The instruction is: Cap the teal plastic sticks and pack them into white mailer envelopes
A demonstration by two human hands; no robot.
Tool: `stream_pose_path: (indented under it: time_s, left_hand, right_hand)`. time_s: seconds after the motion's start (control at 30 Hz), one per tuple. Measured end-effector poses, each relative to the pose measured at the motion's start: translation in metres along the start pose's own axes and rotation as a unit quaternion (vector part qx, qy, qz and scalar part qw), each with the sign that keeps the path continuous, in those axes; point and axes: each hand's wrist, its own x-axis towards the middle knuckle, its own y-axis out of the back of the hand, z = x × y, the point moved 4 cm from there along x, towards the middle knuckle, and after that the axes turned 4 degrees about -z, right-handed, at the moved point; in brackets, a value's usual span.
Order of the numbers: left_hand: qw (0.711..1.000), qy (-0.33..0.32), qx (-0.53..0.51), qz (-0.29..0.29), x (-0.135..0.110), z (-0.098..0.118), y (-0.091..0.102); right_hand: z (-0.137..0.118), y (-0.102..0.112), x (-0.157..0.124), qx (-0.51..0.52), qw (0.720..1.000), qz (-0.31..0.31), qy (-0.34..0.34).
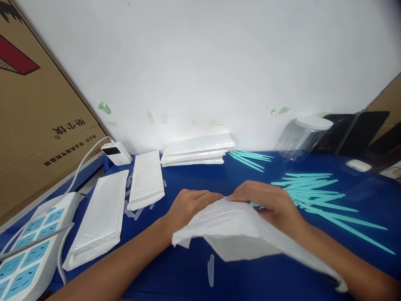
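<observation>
A white, creased paper-like sheet [232, 221] with an opened-out near edge hangs between my hands above the blue table. My left hand [192, 207] has its fingers closed along the sheet's far edge. At that same edge, my right hand [269, 200] pinches the sheet with thumb and fingers. Turquoise flat pointed sticks [319, 194] lie in a loose pile just right of my right hand, and a bit of turquoise shows beneath that hand. Two flat white packets [100, 213] lie left of my left hand. What the sheet covers is hidden.
Several white packets [197, 148] are stacked against the wall, beside more turquoise sticks [250, 158]. A clear jar [302, 138] stands back right. At left are a power strip [40, 246], cables and a small white device [117, 153]. Translucent strips [211, 269] lie about.
</observation>
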Motion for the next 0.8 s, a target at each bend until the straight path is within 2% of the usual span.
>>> stream_pose_path:
  time_s: [0.1, 0.2, 0.4, 0.8]
  left_hand:
    - [1.0, 0.005, 0.008, 0.024, 0.0005, -0.001, 0.0027]
    - [0.999, -0.016, 0.007, 0.051, 0.0, -0.0019, 0.0029]
    - [0.999, -0.009, 0.014, 0.042, -0.0013, -0.0056, 0.0009]
    - [1.0, 0.013, 0.012, 0.025, 0.003, 0.0024, 0.0094]
  right_hand:
    - [0.0037, -0.0015, -0.0021, 0.024, 1.0, -0.001, 0.0]
    - [0.0044, -0.0022, -0.0021, 0.023, 1.0, -0.003, 0.003]
    - [0.0032, -0.0021, -0.0015, 0.009, 1.0, -0.008, -0.004]
    - [0.004, -0.0037, -0.0019, 0.007, 1.0, -0.016, -0.004]
